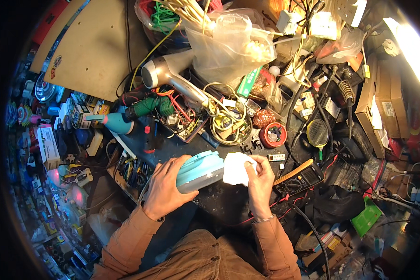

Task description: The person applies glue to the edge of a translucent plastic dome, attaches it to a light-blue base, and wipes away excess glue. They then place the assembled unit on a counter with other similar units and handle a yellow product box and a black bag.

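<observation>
My left hand [165,191] is wrapped round a light-blue and grey plastic device [198,173], held tilted over the dark worktop. Its upper side is ribbed and light blue, and its lower side is grey; I cannot make out its exact kind. In my right hand [261,182], thumb and fingers pinch a white piece of cloth or paper [236,169]. The white piece is right at the device's right end; whether they touch is hard to see. A yellow-edged black multimeter [299,178] lies just right of my right hand.
Beyond my hands lie a silver hair dryer [177,80], a round container of coiled wire [231,123] and a red round tin [273,135]. A soldering iron [347,95] and a lit lamp [410,51] are at the right. Loose tools [134,175] fill the left side.
</observation>
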The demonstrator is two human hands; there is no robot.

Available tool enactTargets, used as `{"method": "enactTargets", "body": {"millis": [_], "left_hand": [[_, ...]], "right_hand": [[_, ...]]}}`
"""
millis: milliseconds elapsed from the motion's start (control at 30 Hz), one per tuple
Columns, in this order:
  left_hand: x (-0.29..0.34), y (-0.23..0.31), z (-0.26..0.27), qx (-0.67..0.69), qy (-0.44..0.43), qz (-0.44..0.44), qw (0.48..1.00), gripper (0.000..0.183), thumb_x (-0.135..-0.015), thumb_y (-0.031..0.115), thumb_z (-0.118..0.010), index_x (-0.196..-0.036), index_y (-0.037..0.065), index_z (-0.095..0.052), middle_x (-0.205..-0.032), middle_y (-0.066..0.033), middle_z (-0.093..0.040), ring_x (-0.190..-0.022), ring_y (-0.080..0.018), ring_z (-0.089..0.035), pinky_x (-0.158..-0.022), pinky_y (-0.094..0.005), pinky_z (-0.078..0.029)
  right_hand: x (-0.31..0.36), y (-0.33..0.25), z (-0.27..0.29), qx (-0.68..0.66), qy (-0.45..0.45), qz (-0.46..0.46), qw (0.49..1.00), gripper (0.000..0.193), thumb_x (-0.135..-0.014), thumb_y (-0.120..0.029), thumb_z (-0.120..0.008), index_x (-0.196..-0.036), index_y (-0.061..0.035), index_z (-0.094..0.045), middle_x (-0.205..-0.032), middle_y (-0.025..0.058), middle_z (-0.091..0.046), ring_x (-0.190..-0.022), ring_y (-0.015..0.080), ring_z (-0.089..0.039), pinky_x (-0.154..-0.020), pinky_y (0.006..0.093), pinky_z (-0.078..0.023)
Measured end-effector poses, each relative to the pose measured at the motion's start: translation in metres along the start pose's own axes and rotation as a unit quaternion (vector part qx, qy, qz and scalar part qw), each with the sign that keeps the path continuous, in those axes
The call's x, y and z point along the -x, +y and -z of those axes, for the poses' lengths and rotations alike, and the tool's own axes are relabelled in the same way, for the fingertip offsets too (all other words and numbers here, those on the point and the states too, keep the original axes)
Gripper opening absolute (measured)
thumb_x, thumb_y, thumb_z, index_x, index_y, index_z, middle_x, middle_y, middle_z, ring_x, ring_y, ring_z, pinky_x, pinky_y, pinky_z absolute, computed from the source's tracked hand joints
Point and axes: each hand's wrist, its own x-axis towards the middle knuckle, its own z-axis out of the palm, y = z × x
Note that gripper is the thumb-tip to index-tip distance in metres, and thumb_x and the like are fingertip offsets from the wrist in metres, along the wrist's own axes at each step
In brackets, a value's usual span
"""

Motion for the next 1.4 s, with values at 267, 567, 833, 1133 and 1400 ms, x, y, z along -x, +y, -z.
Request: {"method": "enactTargets", "body": {"millis": [267, 567, 833, 1133, 1400], "left_hand": [[-0.005, 0.004, -0.008, 0.016, 0.036, 0.041, 0.998, 0.091, -0.065, 0.015, -0.101, -0.148, 0.006, -0.064, -0.131, -0.0177, -0.074, -0.118, -0.04, -0.073, -0.104, -0.0474, -0.059], [-0.013, -0.001, -0.015, 0.04, 0.074, 0.036, 0.996, 0.084, -0.069, 0.018, -0.098, -0.146, 0.005, -0.066, -0.128, -0.0192, -0.076, -0.116, -0.0432, -0.075, -0.1, -0.0493, -0.062], [-0.003, -0.002, -0.01, 0.063, 0.034, 0.079, 0.994, 0.094, -0.071, 0.021, -0.102, -0.152, 0.006, -0.06, -0.139, -0.0209, -0.07, -0.126, -0.0433, -0.07, -0.109, -0.0508, -0.057], [0.001, 0.002, -0.011, 0.089, 0.009, 0.066, 0.994, 0.094, -0.071, 0.018, -0.1, -0.155, 0.004, -0.059, -0.134, -0.0219, -0.07, -0.12, -0.044, -0.071, -0.104, -0.0488, -0.06], [0.003, -0.001, -0.02, 0.079, 0.032, 0.048, 0.995, 0.094, -0.069, 0.017, -0.1, -0.153, 0.0, -0.06, -0.13, -0.0227, -0.072, -0.118, -0.0434, -0.073, -0.101, -0.0483, -0.061]], "right_hand": [[0.037, 0.01, -0.047, 0.177, -0.037, 0.232, 0.956, 0.042, -0.111, -0.001, -0.058, -0.152, 0.0029, -0.069, -0.154, 0.0245, -0.069, -0.147, 0.0414, -0.064, -0.124, 0.0482, -0.048], [0.052, -0.009, -0.075, 0.28, -0.073, 0.42, 0.86, 0.065, -0.082, 0.014, -0.074, -0.145, 0.0003, -0.073, -0.142, 0.0192, -0.075, -0.137, 0.0407, -0.07, -0.115, 0.048, -0.058], [0.039, -0.041, -0.057, 0.048, 0.039, 0.155, 0.986, 0.029, -0.109, 0.008, -0.059, -0.128, 0.0045, -0.08, -0.124, 0.0115, -0.082, -0.112, 0.0174, -0.076, -0.097, 0.032, -0.06], [0.03, 0.001, -0.055, 0.175, 0.004, 0.287, 0.942, 0.032, -0.1, 0.011, -0.072, -0.129, 0.0024, -0.08, -0.128, 0.0227, -0.081, -0.124, 0.0356, -0.078, -0.109, 0.0409, -0.059], [0.053, -0.027, -0.06, 0.305, -0.052, 0.397, 0.864, 0.049, -0.082, 0.014, -0.072, -0.128, 0.0007, -0.08, -0.13, 0.0211, -0.08, -0.13, 0.0412, -0.075, -0.111, 0.0467, -0.06]]}}
